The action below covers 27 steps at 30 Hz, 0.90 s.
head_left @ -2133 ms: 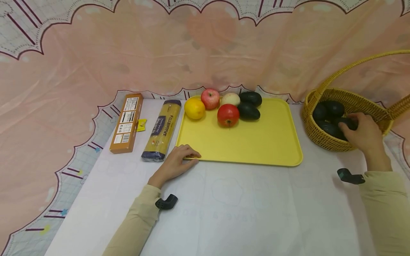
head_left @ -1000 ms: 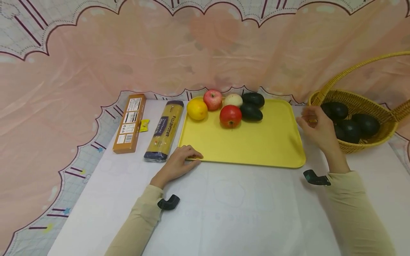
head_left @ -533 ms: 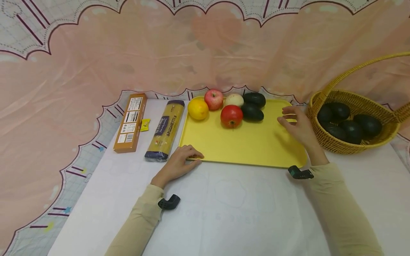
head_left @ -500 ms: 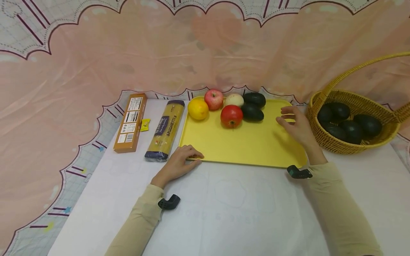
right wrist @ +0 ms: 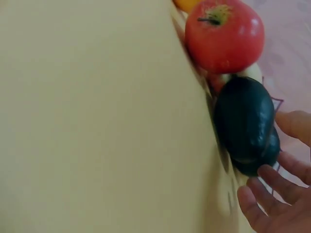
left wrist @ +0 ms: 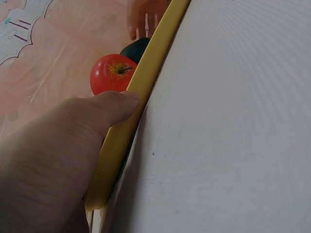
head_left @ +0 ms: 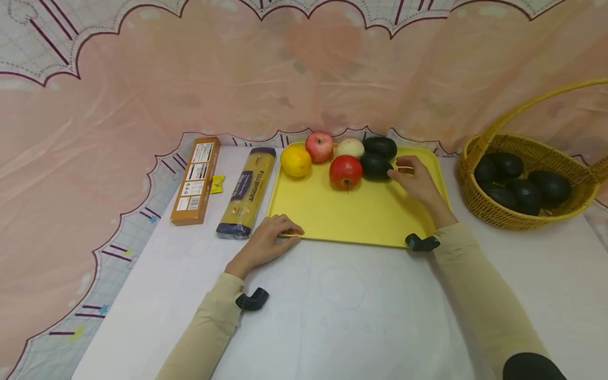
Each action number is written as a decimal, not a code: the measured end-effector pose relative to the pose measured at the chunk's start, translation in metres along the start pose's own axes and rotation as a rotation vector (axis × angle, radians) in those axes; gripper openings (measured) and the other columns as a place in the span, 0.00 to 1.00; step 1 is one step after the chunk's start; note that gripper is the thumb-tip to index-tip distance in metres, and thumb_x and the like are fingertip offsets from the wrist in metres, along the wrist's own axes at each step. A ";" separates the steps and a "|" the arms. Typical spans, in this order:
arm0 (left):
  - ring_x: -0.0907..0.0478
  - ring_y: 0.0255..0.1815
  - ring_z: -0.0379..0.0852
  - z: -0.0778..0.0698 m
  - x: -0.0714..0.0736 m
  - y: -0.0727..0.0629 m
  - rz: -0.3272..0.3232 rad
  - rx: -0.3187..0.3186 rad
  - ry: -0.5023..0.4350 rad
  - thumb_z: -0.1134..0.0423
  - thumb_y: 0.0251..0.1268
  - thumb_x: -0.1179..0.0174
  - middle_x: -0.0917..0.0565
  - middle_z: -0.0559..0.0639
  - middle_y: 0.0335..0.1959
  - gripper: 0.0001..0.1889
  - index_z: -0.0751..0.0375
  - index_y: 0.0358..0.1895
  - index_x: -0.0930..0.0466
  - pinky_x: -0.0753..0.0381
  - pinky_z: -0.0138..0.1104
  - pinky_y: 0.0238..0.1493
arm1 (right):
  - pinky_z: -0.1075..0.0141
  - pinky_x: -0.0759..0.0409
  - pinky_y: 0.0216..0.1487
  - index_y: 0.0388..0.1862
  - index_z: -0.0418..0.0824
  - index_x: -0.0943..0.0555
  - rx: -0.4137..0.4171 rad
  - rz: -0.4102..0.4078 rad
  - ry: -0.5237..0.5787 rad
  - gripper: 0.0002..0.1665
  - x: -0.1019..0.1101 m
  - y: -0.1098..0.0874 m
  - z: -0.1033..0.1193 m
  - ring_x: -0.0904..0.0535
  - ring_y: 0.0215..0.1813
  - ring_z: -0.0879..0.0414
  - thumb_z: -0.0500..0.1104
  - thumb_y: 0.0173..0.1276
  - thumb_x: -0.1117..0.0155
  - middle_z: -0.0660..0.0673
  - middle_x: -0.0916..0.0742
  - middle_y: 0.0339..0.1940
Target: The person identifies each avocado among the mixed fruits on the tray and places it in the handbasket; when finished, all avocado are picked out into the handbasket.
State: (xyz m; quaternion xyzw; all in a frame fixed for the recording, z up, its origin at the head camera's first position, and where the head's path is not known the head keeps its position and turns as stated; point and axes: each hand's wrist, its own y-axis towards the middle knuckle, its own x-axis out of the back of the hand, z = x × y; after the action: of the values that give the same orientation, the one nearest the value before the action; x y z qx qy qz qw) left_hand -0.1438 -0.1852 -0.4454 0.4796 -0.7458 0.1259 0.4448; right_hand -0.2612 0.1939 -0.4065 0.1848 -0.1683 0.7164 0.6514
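My right hand (head_left: 417, 182) reaches over the right part of the yellow tray (head_left: 361, 221), fingers spread and holding nothing. Its fingertips are right at the nearer of two dark avocados (head_left: 377, 167); the other avocado (head_left: 381, 146) lies just behind. In the right wrist view, the thumb and fingers stand around the end of the avocado (right wrist: 244, 116). My left hand (head_left: 267, 240) holds the tray's near-left edge, its thumb (left wrist: 119, 107) along the rim in the left wrist view. A red tomato-like fruit (head_left: 345, 172) sits left of the avocados.
Also on the tray are a lemon (head_left: 295, 161), an apple (head_left: 319, 147) and a whitish round item (head_left: 350, 150). Left of it lie spaghetti (head_left: 247, 192), a small yellow packet (head_left: 217, 184) and a brown box (head_left: 196, 181). A wicker basket (head_left: 489, 216) of several avocados stands at right.
My right hand has let go of an avocado in the basket and moved left across the tray to the avocados there. My left hand has stayed at the tray's edge.
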 end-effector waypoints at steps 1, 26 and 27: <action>0.25 0.41 0.35 0.000 0.000 0.001 0.000 -0.001 0.002 0.57 0.63 0.38 0.21 0.38 0.38 0.08 0.44 0.44 0.17 0.33 0.35 0.47 | 0.47 0.33 0.65 0.67 0.34 0.38 0.004 -0.008 0.004 0.36 -0.002 0.002 0.000 0.34 0.67 0.37 0.51 0.67 0.40 0.33 0.30 0.66; 0.26 0.41 0.34 0.000 -0.001 0.000 0.002 0.011 0.014 0.55 0.63 0.38 0.21 0.36 0.38 0.07 0.43 0.44 0.17 0.32 0.35 0.47 | 0.48 0.33 0.63 0.68 0.36 0.37 -0.046 0.116 -0.121 0.42 -0.012 0.008 0.008 0.34 0.65 0.40 0.54 0.62 0.35 0.34 0.30 0.66; 0.26 0.41 0.34 0.001 -0.001 0.000 0.001 0.010 0.015 0.55 0.63 0.38 0.21 0.37 0.38 0.07 0.43 0.44 0.17 0.33 0.35 0.47 | 0.48 0.34 0.64 0.68 0.36 0.37 -0.049 0.112 -0.114 0.42 -0.011 0.006 0.009 0.35 0.66 0.40 0.54 0.62 0.34 0.35 0.30 0.67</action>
State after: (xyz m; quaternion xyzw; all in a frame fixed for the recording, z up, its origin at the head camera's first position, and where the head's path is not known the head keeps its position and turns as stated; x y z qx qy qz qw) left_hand -0.1441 -0.1850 -0.4463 0.4805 -0.7421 0.1336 0.4478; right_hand -0.2660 0.1799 -0.4042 0.1994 -0.2326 0.7358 0.6039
